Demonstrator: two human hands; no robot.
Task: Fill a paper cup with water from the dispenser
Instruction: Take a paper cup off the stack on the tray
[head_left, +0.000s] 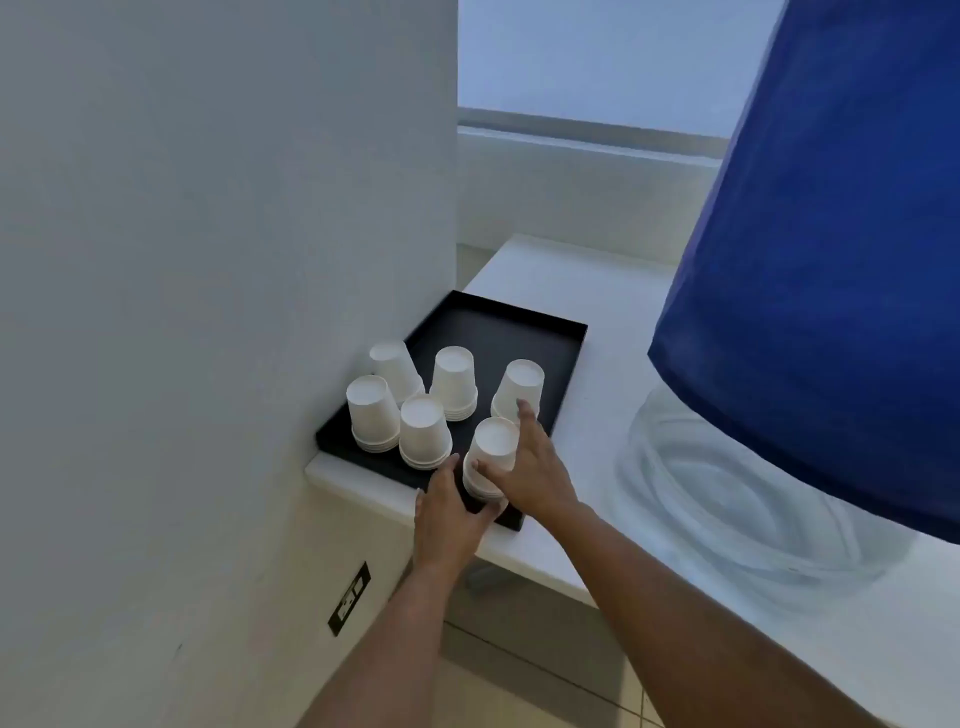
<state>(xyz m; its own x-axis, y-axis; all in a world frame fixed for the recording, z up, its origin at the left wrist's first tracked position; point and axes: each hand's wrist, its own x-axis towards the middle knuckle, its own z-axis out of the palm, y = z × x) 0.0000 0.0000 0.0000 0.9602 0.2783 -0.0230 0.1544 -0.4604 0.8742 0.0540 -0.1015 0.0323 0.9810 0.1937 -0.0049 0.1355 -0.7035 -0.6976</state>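
Observation:
Several short stacks of upside-down white paper cups stand on a black tray (524, 332) on a white counter. Both hands are on the nearest stack (493, 447), at the tray's front right corner. My left hand (449, 512) grips the bottom of that stack from the left and front. My right hand (530, 467) wraps the top cup from the right, with the forefinger stretched out toward the stack behind (519, 387). The dispenser's water bottle, under a blue cloth cover (821, 260), fills the right side.
A white wall (208, 260) stands right against the tray's left edge. A coil of clear hose (717, 509) lies on the counter (561, 551) under the blue cover. A black wall socket (349, 600) sits below the counter. Tiled floor shows underneath.

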